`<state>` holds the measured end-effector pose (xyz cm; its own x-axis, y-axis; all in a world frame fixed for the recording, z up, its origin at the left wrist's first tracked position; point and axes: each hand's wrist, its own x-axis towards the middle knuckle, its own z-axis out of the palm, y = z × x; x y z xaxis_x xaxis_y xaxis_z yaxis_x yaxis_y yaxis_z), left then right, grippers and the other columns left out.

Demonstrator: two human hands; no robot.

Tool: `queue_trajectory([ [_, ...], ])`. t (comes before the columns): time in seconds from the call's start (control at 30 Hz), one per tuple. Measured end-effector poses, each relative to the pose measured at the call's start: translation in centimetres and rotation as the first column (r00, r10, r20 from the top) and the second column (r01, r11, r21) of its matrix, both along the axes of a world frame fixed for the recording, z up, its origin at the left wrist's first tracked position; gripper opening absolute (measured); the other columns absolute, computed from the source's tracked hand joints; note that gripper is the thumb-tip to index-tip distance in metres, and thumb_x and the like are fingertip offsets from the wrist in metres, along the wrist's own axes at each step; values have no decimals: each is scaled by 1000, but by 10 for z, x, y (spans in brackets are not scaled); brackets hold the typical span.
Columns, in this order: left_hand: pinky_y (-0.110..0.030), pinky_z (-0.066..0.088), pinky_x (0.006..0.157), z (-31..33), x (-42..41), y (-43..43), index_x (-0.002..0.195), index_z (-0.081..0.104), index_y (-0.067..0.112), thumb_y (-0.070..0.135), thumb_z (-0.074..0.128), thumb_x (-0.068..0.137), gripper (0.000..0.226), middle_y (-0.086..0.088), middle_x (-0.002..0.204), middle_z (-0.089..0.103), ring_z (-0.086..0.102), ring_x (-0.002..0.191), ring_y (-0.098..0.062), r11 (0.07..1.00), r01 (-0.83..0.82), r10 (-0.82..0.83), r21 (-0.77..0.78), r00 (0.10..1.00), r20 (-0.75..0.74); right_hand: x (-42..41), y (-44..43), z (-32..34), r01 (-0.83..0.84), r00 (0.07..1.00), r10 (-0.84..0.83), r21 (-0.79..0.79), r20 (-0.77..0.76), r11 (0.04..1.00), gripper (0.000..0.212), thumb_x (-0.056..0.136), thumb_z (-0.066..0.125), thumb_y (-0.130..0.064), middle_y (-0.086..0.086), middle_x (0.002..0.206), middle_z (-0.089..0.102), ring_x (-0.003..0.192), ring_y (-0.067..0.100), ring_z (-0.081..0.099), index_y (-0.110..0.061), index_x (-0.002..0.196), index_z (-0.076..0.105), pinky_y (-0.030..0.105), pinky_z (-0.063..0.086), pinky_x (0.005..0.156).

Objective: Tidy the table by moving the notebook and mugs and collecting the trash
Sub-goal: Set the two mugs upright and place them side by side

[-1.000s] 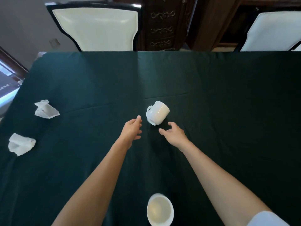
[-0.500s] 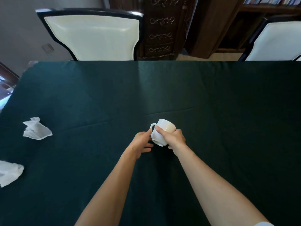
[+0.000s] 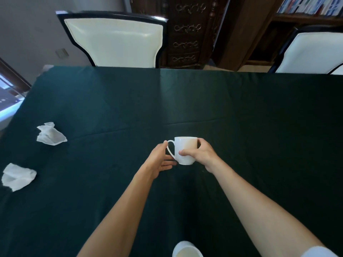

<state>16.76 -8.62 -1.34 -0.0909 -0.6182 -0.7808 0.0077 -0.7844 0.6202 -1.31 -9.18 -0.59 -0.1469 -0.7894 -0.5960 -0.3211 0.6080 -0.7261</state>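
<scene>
Starting at the left: two crumpled white tissues on the dark green tablecloth (image 3: 111,101), the nearer tissue (image 3: 17,176) close to the table's left edge, the farther tissue (image 3: 50,134) a bit further in, both well apart from everything else. Nothing lying between them and the middle, just bare cloth with a crease running across.

Mid-table: white mug (image 3: 185,150) upright, handle pointing left. Left hand (image 3: 160,160) loosely open, fingers at the handle, touching it by the look of it but not wrapped round. Right hand (image 3: 203,153) closed around the mug's right side, thumb across the front. Couldn't tell what was inside, only a pale interior at the rim.

Bottom edge: second mug (image 3: 187,249) between the forearms, cut off by the frame, contents unclear.

Behind the table: cream chair (image 3: 115,39) on the left, another chair (image 3: 313,52) on the right.
</scene>
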Motion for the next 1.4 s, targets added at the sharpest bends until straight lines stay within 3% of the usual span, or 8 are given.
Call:
queue_trajectory([
  [0.17, -43, 60, 92, 36, -15, 43, 119, 62, 16, 59, 31, 107, 53, -22, 112, 78, 77, 102, -35, 996, -73, 72, -44, 997, -34, -16, 34, 22, -72, 997, 75, -103, 31, 992, 82, 60, 91, -14, 4, 127, 67, 114, 22, 65, -20, 133, 55, 28, 56, 77],
  [0.3, -44, 60, 96, 60, -34, 88, 103, 67, 14, 53, 34, 108, 51, -20, 108, 80, 77, 104, -36, 993, -82, 77, -85, 995, -60, -25, 67, 41, -104, 993, 89, -213, -78, 972, 115, 29, 99, -60, -1, 130, 60, 117, 18, 65, -33, 132, 56, 38, 62, 92],
  [0.37, -45, 60, 97, 71, -42, 109, 105, 69, 12, 49, 36, 109, 49, -19, 107, 80, 77, 104, -36, 990, -89, 81, -113, 994, -70, -31, 85, 53, -152, 982, 113, -277, -151, 949, 118, 29, 95, -68, -2, 130, 59, 118, 17, 62, -33, 134, 54, 41, 60, 95],
  [0.53, -41, 61, 97, 86, -62, 162, 113, 76, 5, 35, 51, 105, 40, -17, 113, 80, 77, 107, -34, 976, -54, 46, -212, 998, -47, -59, 133, 74, -236, 968, 181, -390, -173, 890, 98, 51, 99, -42, -7, 127, 61, 116, 17, 59, -31, 135, 50, 33, 54, 96],
  [0.67, -34, 63, 92, 88, -84, 208, 108, 82, 9, 30, 58, 101, 33, -11, 111, 82, 79, 103, -26, 963, -6, 1, -270, 1000, -18, -85, 168, 83, -352, 933, 287, -370, -219, 860, 93, 52, 95, -34, -7, 124, 62, 116, 19, 60, -37, 131, 48, 31, 54, 93],
  [0.87, -31, 62, 92, 76, -107, 259, 94, 84, 4, 29, 64, 100, 33, -10, 106, 83, 76, 110, -27, 948, 24, -4, -317, 998, 65, -110, 207, 83, -491, 862, 371, -388, -345, 780, 94, 51, 99, -33, -5, 127, 61, 116, 18, 58, -31, 135, 55, 32, 51, 95],
  [1.2, -35, 61, 98, 30, -128, 327, 91, 85, 11, 29, 67, 99, 28, -14, 106, 82, 74, 111, -25, 958, -62, 91, -280, 992, 89, -113, 268, 54, -534, 843, 435, -389, -317, 751, 88, 52, 99, -24, -10, 117, 68, 107, 15, 64, -28, 131, 60, 27, 52, 89],
  [1.4, -37, 62, 98, 3, -133, 352, 98, 85, 8, 32, 69, 98, 29, -9, 102, 83, 75, 108, -22, 974, -72, 98, -216, 989, 114, -113, 295, 32, -546, 834, 447, -365, -323, 755, 83, 54, 98, -32, -9, 116, 69, 106, 16, 65, -27, 128, 61, 27, 53, 87],
])
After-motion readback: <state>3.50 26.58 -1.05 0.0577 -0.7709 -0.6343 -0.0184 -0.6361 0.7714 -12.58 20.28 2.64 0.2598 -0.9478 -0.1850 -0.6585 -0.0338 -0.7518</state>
